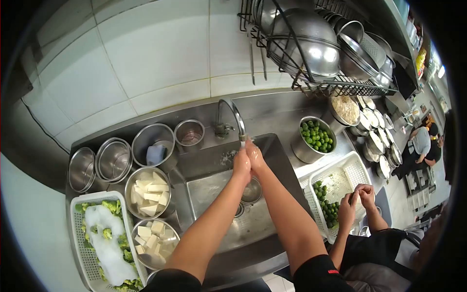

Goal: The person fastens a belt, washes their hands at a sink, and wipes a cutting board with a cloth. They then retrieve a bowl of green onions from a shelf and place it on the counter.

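Right, both your hands are together at the tap (pixel 238 117), over the sink (pixel 209 197). Left hand (pixel 242 163) and right hand (pixel 255 155) press against each other just under the spout tip. Fingers are bunched and partly hidden, so I can't tell whether they close on anything, or whether they touch the tip.

Probably held there so any water meets them and drips stay in the sink. Your forearms (pixel 221 211) stretch over the front edge because the spout sits that far back. Glints on the sink's back wall read as splash to me; your hands cover any stream.

Tap stands at the back of the table (pixel 272 109), presumably so its spout overhangs the sink and leaves the sides free. White blocks (pixel 155 189) and broccoli (pixel 127 255) are on your left, limes (pixel 317 137) on your right: likely parked to keep the sink open. A small bowl (pixel 251 191) sits in the sink, between your forearms. Co-worker's hands (pixel 366 195) work over the tray (pixel 346 170), well apart from yours.

Tap's look: shiny bare metal, slim hooked neck, pale tip pointing down. Your hands are bare and look wet.
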{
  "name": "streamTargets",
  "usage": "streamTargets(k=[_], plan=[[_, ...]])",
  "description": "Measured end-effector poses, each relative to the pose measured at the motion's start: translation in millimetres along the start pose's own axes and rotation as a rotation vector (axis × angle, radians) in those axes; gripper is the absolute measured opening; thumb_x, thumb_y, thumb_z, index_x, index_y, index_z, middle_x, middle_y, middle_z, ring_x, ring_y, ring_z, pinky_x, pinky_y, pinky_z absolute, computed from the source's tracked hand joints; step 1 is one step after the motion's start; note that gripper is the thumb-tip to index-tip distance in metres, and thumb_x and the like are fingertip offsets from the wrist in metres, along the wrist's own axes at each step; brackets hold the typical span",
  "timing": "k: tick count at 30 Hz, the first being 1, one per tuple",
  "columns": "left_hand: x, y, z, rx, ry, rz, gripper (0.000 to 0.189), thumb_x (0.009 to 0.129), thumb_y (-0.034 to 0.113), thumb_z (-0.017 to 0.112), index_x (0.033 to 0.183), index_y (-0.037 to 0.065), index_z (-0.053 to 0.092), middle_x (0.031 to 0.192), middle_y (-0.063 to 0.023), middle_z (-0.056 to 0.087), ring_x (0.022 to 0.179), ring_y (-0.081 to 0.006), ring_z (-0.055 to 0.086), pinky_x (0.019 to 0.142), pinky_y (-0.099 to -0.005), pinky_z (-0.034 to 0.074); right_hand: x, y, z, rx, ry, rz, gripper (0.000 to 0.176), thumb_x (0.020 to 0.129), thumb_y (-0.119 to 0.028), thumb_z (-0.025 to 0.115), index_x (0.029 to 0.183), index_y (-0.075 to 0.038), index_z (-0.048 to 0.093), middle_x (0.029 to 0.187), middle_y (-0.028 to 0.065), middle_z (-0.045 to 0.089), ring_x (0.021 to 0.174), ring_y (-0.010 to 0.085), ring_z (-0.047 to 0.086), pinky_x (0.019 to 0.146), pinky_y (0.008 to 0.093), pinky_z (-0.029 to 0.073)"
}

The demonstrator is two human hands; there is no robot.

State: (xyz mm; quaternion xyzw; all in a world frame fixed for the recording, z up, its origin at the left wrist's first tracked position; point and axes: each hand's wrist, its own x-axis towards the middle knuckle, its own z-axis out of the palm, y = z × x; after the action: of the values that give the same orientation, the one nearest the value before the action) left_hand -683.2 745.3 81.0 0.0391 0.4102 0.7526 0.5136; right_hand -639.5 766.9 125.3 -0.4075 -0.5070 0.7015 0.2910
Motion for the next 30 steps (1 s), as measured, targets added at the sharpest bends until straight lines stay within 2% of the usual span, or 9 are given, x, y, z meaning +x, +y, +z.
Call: streamTargets(k=[1,4,6,12,14,16,19,27,30], plan=[[21,0,-18,-0.102,-0.057,0.008,0.028,0.089,0.036,0.047,0.094,0.01,0.055,0.086,-0.0031,0.056,0.078,-0.0177,0.056,0.068,-0.0347,0.046,14,24,-6,-0.519,-0.075,-0.416,0.048,0.093,-0.044,0.037,0.101,-0.001,0.059,0.101,0.0126,0.059,0.093,0.0209,0.052,0.084,0.0356,0.04],[19,3,-2,-0.238,0.141,0.233,0.027,0.089,0.037,0.049,0.093,0.012,0.055,0.082,-0.0034,0.057,0.078,-0.0182,0.056,0.067,-0.0339,0.046,24,46,-9,-0.705,-0.098,-0.264,0.048,0.093,-0.044,0.038,0.102,-0.002,0.06,0.098,0.0151,0.061,0.089,0.0217,0.055,0.081,0.0353,0.043],[-4,0,9,-0.129,-0.077,-0.145,0.036,0.089,0.044,0.046,0.095,0.009,0.054,0.083,-0.0066,0.058,0.079,-0.0205,0.057,0.068,-0.0346,0.046,46,51,-26,-0.154,-0.115,-0.193,0.048,0.091,-0.042,0.04,0.105,0.0,0.06,0.093,0.0196,0.063,0.086,0.0277,0.059,0.079,0.0349,0.044],[24,16,-4,-0.521,-0.075,-0.202,0.055,0.088,0.053,0.04,0.106,0.001,0.048,0.091,-0.012,0.058,0.071,-0.0251,0.061,0.07,-0.0389,0.051,-5,2,9,-0.914,-0.163,-0.512,0.049,0.09,-0.041,0.042,0.106,0.002,0.059,0.092,0.0212,0.062,0.089,0.0325,0.058,0.082,0.0362,0.043],[8,25,-12,-0.352,-0.631,-0.325,0.057,0.088,0.053,0.04,0.116,0.004,0.039,0.089,-0.0131,0.059,0.061,-0.0243,0.06,0.064,-0.0353,0.054,-5,-23,9,-1.021,0.211,-0.137,0.048,0.089,-0.04,0.044,0.1,0.004,0.059,0.088,0.0215,0.061,0.084,0.0356,0.058,0.077,0.0394,0.045],[-33,42,15,0.188,-0.153,-0.127,0.045,0.093,0.044,0.034,0.099,0.003,0.051,0.076,-0.0139,0.06,0.058,-0.0227,0.06,0.053,-0.0343,0.052,32,-8,-26,-0.794,-0.192,-0.344,0.044,0.087,-0.038,0.048,0.094,0.003,0.06,0.082,0.0221,0.061,0.076,0.0338,0.061,0.066,0.039,0.048],[-14,33,3,0.296,-0.25,-0.01,0.029,0.091,0.032,0.044,0.1,0.005,0.051,0.073,-0.0098,0.059,0.049,-0.0165,0.054,0.04,-0.0247,0.041,26,-27,-31,-0.408,-0.221,0.117,0.04,0.087,-0.034,0.044,0.087,0.003,0.06,0.074,0.0228,0.062,0.067,0.0267,0.063,0.06,0.0333,0.051],[17,3,10,-0.301,-0.256,0.07,0.013,0.089,0.012,0.048,0.092,0.004,0.057,0.067,-0.004,0.056,0.048,-0.0117,0.048,0.04,-0.0261,0.036,17,41,-3,0.933,-0.4,0.153,0.044,0.089,-0.04,0.039,0.098,0.0,0.054,0.092,0.02,0.06,0.079,0.0289,0.061,0.072,0.0377,0.052],[-20,39,28,1.329,0.162,0.275,0.021,0.078,0.021,0.054,0.084,0.002,0.061,0.077,-0.014,0.062,0.063,-0.0288,0.058,0.056,-0.0393,0.043,21,54,-4,1.072,-0.517,0.236,0.046,0.09,-0.042,0.038,0.102,0.0,0.052,0.098,0.0201,0.059,0.085,0.0304,0.06,0.075,0.0394,0.051]])
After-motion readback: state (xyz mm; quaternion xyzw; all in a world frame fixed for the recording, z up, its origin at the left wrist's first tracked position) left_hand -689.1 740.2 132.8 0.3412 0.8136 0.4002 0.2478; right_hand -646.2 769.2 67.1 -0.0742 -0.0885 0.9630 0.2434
